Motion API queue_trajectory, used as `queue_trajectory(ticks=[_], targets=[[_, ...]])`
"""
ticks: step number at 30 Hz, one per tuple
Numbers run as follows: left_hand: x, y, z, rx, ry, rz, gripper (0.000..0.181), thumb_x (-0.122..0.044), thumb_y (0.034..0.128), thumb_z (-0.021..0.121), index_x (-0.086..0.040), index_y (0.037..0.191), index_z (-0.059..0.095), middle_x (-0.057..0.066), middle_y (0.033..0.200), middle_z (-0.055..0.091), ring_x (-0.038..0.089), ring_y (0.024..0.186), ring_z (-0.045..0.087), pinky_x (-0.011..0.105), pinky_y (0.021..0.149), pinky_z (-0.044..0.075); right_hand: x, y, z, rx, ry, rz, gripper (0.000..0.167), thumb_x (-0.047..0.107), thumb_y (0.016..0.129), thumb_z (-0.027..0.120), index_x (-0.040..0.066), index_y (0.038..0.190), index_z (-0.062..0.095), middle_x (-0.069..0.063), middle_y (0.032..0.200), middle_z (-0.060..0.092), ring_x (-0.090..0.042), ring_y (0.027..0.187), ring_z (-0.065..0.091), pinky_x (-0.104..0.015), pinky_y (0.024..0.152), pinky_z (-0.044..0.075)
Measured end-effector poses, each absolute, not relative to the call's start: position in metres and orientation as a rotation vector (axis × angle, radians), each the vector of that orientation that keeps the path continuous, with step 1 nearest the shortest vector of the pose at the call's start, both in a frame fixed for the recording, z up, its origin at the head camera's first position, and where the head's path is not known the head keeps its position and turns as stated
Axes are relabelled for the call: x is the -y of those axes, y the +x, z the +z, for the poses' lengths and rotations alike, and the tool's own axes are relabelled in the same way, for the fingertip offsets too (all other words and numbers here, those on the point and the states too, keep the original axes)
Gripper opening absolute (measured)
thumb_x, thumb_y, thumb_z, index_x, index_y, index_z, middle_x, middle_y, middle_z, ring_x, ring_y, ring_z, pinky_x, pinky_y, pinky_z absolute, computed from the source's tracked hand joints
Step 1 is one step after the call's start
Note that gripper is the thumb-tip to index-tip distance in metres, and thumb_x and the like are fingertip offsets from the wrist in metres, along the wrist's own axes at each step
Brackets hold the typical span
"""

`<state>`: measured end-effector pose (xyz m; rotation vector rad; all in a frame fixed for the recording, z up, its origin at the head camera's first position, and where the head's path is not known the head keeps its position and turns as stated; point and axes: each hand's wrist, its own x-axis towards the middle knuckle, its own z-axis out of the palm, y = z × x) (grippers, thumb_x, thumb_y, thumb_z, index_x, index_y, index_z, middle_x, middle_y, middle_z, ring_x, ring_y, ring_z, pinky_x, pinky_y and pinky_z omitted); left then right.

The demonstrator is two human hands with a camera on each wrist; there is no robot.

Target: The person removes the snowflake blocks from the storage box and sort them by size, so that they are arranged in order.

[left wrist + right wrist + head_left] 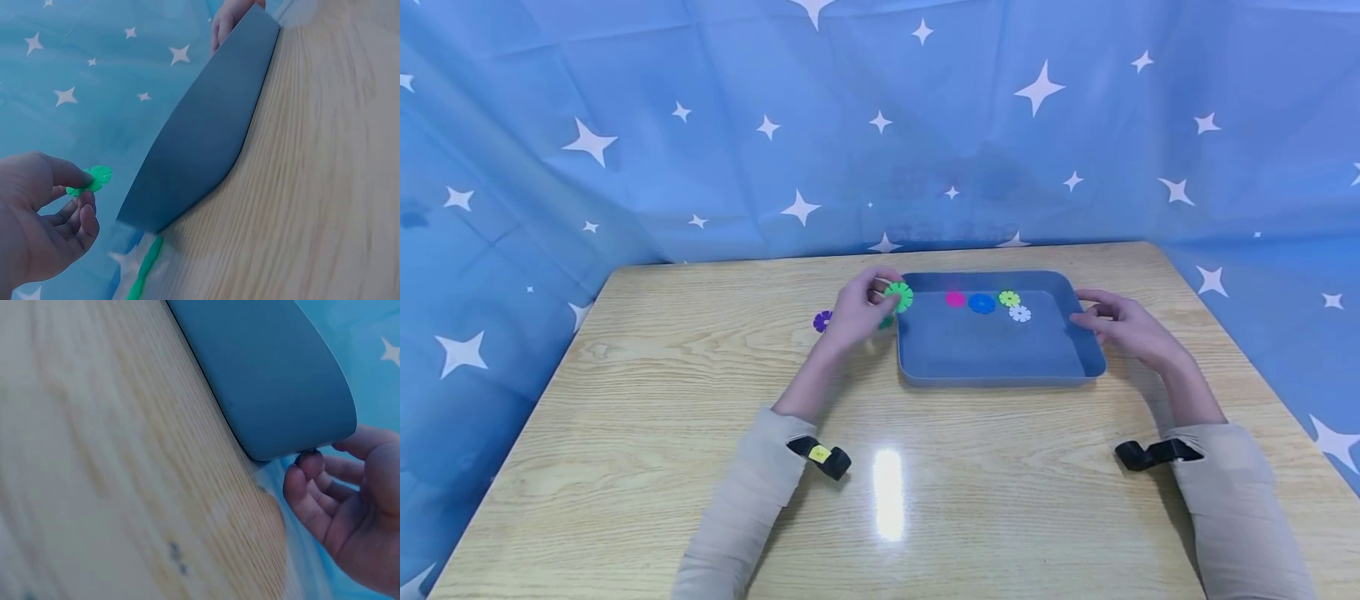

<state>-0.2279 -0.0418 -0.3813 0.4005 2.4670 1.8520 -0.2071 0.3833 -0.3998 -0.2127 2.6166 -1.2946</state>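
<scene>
The left hand (857, 310) pinches a bright green notched disc (898, 297) at the tray's left rim; in the left wrist view, thumb and fingertips hold that disc (97, 178) by its edge. A blue-grey tray (992, 350) holds a pink disc (955, 299), a blue disc (982, 303), a yellow-green disc (1009, 298) and a white disc (1020, 313). The right hand (1131, 329) grips the tray's right wall, thumb over the rim; in the right wrist view its fingers (310, 464) are curled against the outside of the tray (275, 381).
A purple disc (822, 321) lies on the wooden table (662, 375), left of the left hand. A darker green disc (887, 322), partly hidden by that hand, lies beside the tray. Behind the table hangs a blue cloth (737, 167) with white stars.
</scene>
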Motion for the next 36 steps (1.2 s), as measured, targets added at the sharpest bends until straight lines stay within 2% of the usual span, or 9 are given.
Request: queue_trajectory(ticks=[7,10,17,22,26,31,36], targets=[[0.077,-0.229,-0.387,-2.500,0.373,1.880,0.023,0.002,0.0952,0.065,-0.001,0.118,0.064,0.011,0.101,0.062,0.018,0.081,0.055,0.024,0.068,0.047,-0.383,-0.207,-0.400,-2.610,-0.215,-1.307,0.067,0.033,0.104,0.058,0.001,0.155,0.031,-0.009,0.098,0.056,-0.018,0.069,0.054,-0.034,0.061,0.048],[0.093,-0.228,-0.390,-2.510,0.349,1.868,0.023,0.001,0.0958,0.064,0.000,0.119,0.063,0.012,0.101,0.062,0.018,0.080,0.056,0.027,0.067,0.050,-0.382,-0.207,-0.399,-2.605,-0.217,-1.314,0.066,0.033,0.104,0.058,0.000,0.155,0.031,-0.009,0.098,0.056,-0.019,0.068,0.053,-0.034,0.061,0.047],[0.127,-0.225,-0.394,-2.565,0.265,1.800,0.026,-0.002,0.0961,0.064,-0.001,0.122,0.062,0.016,0.108,0.063,0.020,0.081,0.058,0.028,0.065,0.051,-0.383,-0.208,-0.399,-2.598,-0.212,-1.318,0.067,0.032,0.104,0.058,0.000,0.155,0.030,-0.009,0.099,0.056,-0.018,0.069,0.053,-0.034,0.061,0.048],[0.147,-0.224,-0.395,-2.605,0.164,1.755,0.026,-0.002,0.0962,0.064,0.000,0.122,0.061,0.019,0.111,0.063,0.027,0.088,0.062,0.039,0.075,0.056,-0.383,-0.208,-0.400,-2.595,-0.218,-1.324,0.067,0.032,0.104,0.058,0.000,0.155,0.030,-0.010,0.099,0.056,-0.018,0.068,0.053,-0.034,0.060,0.047],[0.158,-0.224,-0.397,-2.652,0.079,1.683,0.026,-0.003,0.0969,0.064,0.000,0.122,0.061,0.018,0.110,0.063,0.027,0.090,0.062,0.034,0.076,0.057,-0.383,-0.207,-0.400,-2.594,-0.228,-1.330,0.066,0.031,0.104,0.058,-0.001,0.155,0.030,-0.010,0.099,0.055,-0.017,0.068,0.053,-0.034,0.060,0.047],[0.166,-0.223,-0.399,-2.625,-0.011,1.653,0.025,-0.005,0.0975,0.064,0.000,0.122,0.062,0.014,0.096,0.057,0.026,0.080,0.064,0.028,0.063,0.055,-0.383,-0.207,-0.400,-2.596,-0.230,-1.326,0.066,0.032,0.105,0.058,-0.001,0.155,0.030,-0.010,0.099,0.056,-0.017,0.070,0.053,-0.033,0.061,0.048],[0.169,-0.224,-0.402,-2.637,-0.037,1.576,0.027,-0.005,0.0967,0.066,0.002,0.123,0.062,0.011,0.090,0.058,0.021,0.073,0.064,0.026,0.063,0.055,-0.383,-0.207,-0.400,-2.599,-0.222,-1.315,0.066,0.033,0.105,0.058,-0.001,0.155,0.030,-0.010,0.100,0.056,-0.018,0.071,0.054,-0.033,0.062,0.048]])
